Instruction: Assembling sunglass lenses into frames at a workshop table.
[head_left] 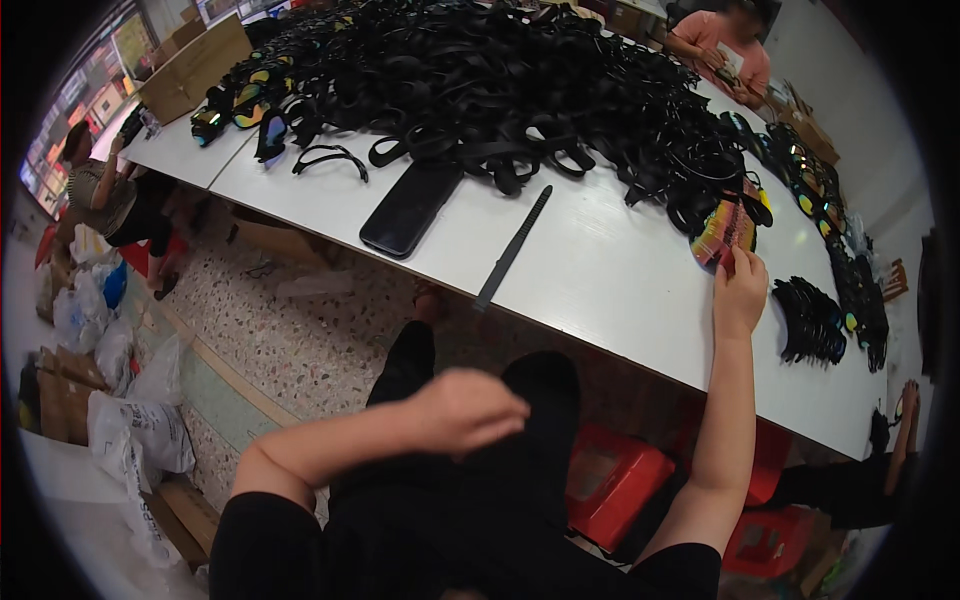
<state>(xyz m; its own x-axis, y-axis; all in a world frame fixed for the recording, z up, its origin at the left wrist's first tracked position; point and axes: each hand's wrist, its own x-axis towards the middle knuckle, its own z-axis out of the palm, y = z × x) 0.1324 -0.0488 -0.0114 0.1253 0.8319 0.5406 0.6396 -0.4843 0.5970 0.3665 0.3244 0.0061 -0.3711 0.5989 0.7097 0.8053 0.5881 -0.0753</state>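
The near edge of the white worktop (610,275) runs obliquely from upper left to lower right, in front of the seated person's legs. A bare zone extends from the thin black strap (517,245) to the right forearm. The strap lies crosswise, its lower end at the near edge. The black phone (412,208) lies left of the strap, its lower end close to the same edge and its upper end near the heap of black straps (470,85). This heap fills the far side and limits room there. A stack of black pieces (808,320) is just right of the right hand, with a narrow bare gap between; a row of goggles (825,225) lines the right side beyond.

The right hand (742,293) reaches over the worktop. The orange-tinted lenses (722,232) lie directly beyond its fingers, at the right front margin of the heap. Thumb and forefinger touch the lower edge of the lenses; whether they pinch it cannot be told. The left hand (467,412) is off the worktop, above the person's lap. Its fingers appear curled inward; blur prevents telling whether they are pressed together or hold anything.
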